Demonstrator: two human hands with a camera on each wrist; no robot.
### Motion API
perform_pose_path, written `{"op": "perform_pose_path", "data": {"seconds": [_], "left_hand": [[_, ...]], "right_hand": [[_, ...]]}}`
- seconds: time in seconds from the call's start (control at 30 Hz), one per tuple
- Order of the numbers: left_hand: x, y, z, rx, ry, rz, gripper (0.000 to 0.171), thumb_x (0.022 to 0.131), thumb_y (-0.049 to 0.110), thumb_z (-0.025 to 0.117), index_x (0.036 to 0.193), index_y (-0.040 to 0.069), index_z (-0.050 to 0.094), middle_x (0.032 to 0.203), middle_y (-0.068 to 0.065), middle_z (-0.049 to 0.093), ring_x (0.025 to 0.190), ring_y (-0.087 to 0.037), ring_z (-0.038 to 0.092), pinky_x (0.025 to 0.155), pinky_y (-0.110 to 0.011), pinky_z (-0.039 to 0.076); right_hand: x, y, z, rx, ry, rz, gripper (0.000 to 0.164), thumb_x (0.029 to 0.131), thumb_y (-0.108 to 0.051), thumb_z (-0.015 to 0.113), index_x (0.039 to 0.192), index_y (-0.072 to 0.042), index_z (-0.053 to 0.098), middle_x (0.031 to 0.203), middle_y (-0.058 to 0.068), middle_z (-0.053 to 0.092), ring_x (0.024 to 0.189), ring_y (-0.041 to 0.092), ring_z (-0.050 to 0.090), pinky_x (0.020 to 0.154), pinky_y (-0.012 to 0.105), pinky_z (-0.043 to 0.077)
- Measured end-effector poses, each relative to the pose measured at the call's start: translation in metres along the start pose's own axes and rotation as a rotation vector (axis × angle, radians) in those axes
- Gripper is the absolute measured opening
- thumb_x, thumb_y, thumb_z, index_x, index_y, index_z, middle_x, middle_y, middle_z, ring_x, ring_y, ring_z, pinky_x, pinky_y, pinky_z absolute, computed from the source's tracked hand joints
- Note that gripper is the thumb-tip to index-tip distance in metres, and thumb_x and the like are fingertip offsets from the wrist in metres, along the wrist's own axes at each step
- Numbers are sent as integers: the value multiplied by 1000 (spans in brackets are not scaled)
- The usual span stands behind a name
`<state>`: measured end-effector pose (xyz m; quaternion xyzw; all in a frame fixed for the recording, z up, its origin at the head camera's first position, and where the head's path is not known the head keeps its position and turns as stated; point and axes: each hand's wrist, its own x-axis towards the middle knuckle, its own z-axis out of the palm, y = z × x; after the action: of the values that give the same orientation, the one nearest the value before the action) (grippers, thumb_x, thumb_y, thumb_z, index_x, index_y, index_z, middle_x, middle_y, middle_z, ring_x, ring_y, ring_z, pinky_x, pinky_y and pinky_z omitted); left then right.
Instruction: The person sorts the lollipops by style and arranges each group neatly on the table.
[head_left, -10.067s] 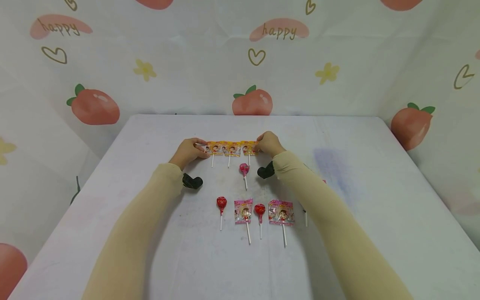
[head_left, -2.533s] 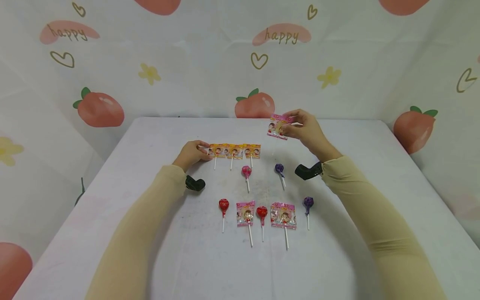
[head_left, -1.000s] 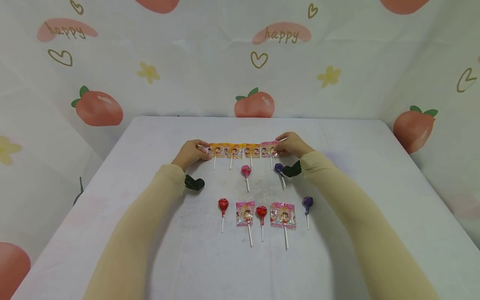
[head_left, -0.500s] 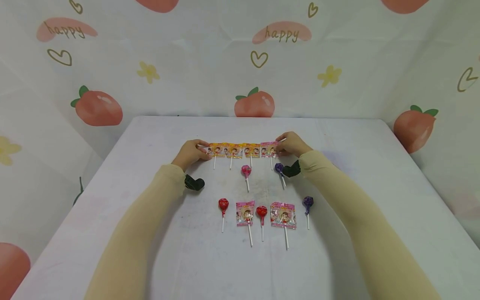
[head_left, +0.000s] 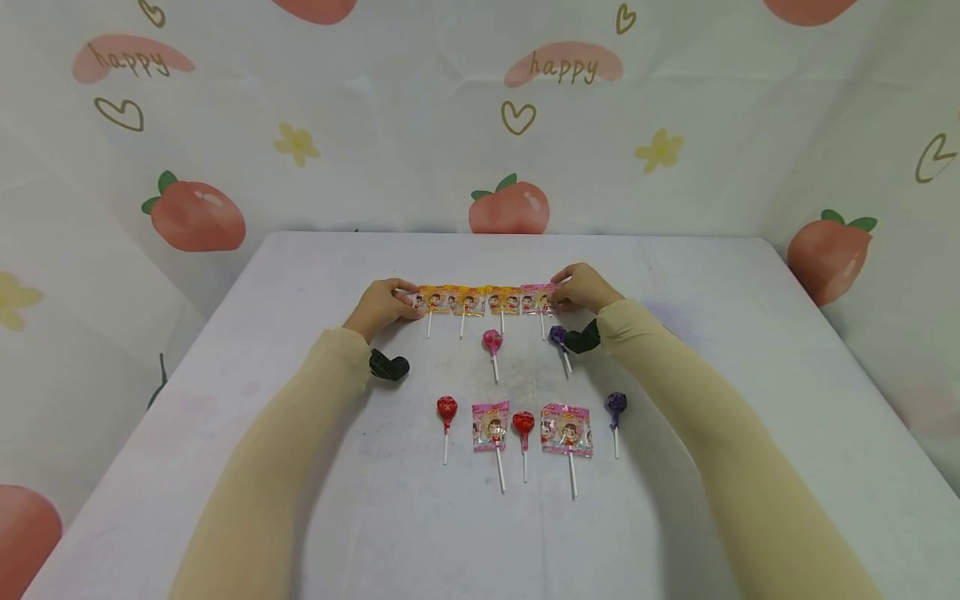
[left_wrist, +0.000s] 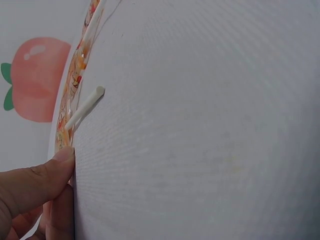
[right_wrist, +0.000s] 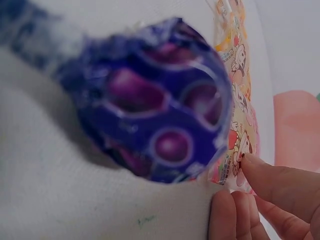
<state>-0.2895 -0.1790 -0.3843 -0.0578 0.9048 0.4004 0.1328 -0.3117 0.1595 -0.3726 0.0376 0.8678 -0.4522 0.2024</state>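
Note:
Three yellow-wrapped lollipops, the left one, the middle one and the third, lie in a row with a pink-wrapped lollipop at the right end. Their sticks point toward me. My left hand pinches the left edge of the leftmost yellow wrapper, thumb on top in the left wrist view. At the other end, my right hand pinches the right edge of the pink wrapper between thumb and fingers. Close to the right wrist camera, a purple lollipop covers part of the row.
Below the row lies a round pink lollipop. Nearer me are a red lollipop, a pink-bag lollipop, another red lollipop, a second pink-bag lollipop and a purple lollipop on the white table.
My right hand, earlier at the third yellow lollipop, later held the pink-wrapped lollipop raised, then set it at the row's right end. Over the last second both hands have stayed put.

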Motion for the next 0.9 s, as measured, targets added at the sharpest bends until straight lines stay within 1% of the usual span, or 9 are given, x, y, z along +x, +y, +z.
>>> {"op": "perform_pose_path", "data": {"seconds": [0.17, 0.37, 0.63, 0.73, 0.83, 0.9], "left_hand": [[0, 0, 0, 0, -7, -2, 51, 83, 13, 76, 131, 10, 57, 100, -8, 58, 93, -22, 49, 82, -30, 40], [0, 0, 0, -5, -11, -9, 52, 83, 14, 76, 131, 10, 57, 101, -8, 58, 95, -23, 49, 86, -33, 39], [2, 1, 0, 6, -3, 1, 51, 83, 14, 77, 130, 10, 58, 100, -8, 58, 94, -23, 49, 87, -34, 40], [2, 1, 0, 6, -1, -3, 51, 83, 14, 77, 130, 10, 58, 100, -8, 58, 95, -23, 49, 89, -36, 39], [1, 1, 0, 7, -3, -11, 52, 83, 15, 77, 131, 11, 57, 102, -8, 59, 96, -24, 49, 93, -37, 39], [1, 1, 0, 9, -4, -17, 53, 83, 16, 77, 132, 11, 57, 102, -9, 59, 97, -24, 50, 94, -38, 39]], "right_hand": [[-3, -2, 1, 6, 3, -1, 41, 90, -1, 63, 129, 6, 52, 98, 12, 56, 58, 5, 56, 61, 18, 51], [-8, -6, 1, -16, 8, -3, 39, 89, -1, 65, 126, 6, 54, 95, 11, 56, 59, 6, 55, 61, 19, 50], [-8, -6, 0, -26, 15, 8, 39, 90, -2, 64, 126, 5, 53, 100, 13, 55, 60, 6, 55, 62, 19, 50], [-6, -5, 0, -22, 16, 11, 40, 90, -2, 64, 127, 5, 53, 99, 12, 55, 60, 6, 54, 61, 18, 49], [-4, -4, -2, 1, -10, 15, 43, 90, -3, 64, 130, 5, 50, 97, 10, 56, 62, 6, 55, 62, 18, 50], [-3, -3, -6, 43, -45, 17, 46, 92, -5, 63, 134, 5, 47, 99, 10, 56, 66, 7, 56, 65, 18, 50]]}}
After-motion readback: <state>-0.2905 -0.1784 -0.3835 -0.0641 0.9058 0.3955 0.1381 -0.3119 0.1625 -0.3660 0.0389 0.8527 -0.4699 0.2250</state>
